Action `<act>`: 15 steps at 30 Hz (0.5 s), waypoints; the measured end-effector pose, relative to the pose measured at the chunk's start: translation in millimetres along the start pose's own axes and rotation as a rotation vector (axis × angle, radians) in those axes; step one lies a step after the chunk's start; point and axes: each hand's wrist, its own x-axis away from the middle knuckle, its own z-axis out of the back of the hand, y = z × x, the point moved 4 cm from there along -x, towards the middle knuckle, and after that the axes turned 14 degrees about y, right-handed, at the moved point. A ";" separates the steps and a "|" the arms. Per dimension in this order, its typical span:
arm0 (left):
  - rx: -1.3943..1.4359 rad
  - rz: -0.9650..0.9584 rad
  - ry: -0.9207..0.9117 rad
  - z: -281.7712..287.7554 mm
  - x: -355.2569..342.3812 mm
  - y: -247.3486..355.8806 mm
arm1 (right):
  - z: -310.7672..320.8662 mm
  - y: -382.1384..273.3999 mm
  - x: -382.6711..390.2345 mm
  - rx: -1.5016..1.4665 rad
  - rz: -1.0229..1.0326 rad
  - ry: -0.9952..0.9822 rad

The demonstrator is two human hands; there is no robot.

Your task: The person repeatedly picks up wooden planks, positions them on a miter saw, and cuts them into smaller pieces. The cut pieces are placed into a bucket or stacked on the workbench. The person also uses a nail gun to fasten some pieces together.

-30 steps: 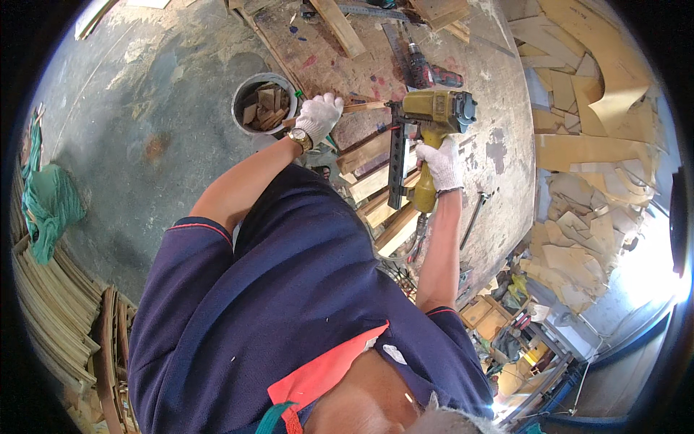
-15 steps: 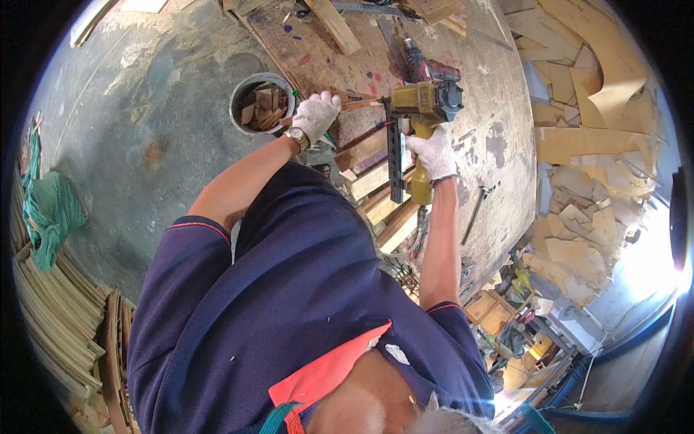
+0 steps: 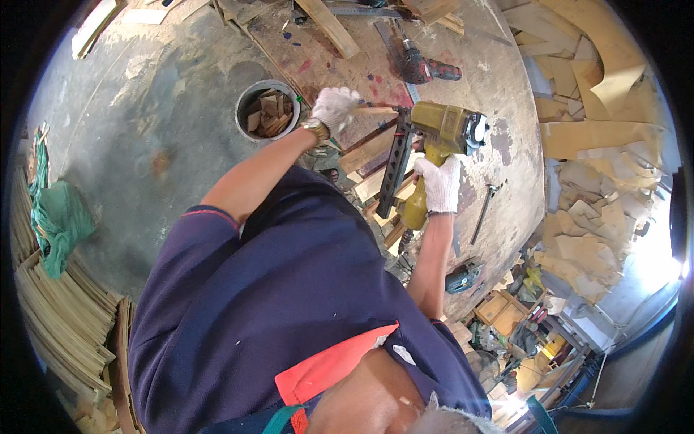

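My right hand (image 3: 441,184), in a white glove, grips the handle of a yellow nail gun (image 3: 441,134) with a long black magazine (image 3: 396,165). The gun's nose points left at a thin wooden strip (image 3: 377,111). My left hand (image 3: 334,107), also gloved and with a wristwatch, holds that strip at its left end. Below the two hands lie several short wood pieces (image 3: 369,181) stacked on the work surface.
A round metal bucket (image 3: 266,108) filled with wood offcuts stands left of my left hand. A red drill (image 3: 426,66) and planks (image 3: 329,25) lie further up. Plywood scraps (image 3: 593,145) pile at the right, thin wooden slats (image 3: 54,318) at the lower left, a green cloth (image 3: 58,217) beside them.
The nail gun has shifted slightly up and left, toward the strip held in my left hand. Both hands keep their grips.
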 end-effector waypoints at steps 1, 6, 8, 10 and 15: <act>-0.020 0.003 0.023 6.7 7.4 -12.2 | 0.6 2.0 2.9 0.014 -0.009 -0.004; 0.022 -0.006 0.051 18.5 47.0 -53.2 | -9.4 8.9 14.6 -0.010 0.014 -0.083; 0.002 -0.023 0.091 18.0 52.7 -55.3 | -20.4 9.7 17.2 -0.036 0.021 -0.138; 0.013 -0.014 0.071 14.9 54.4 -54.9 | -32.9 8.9 17.4 0.018 0.037 -0.190; 0.136 0.052 -0.005 10.9 53.6 -58.1 | -56.8 5.9 19.7 0.104 0.037 -0.258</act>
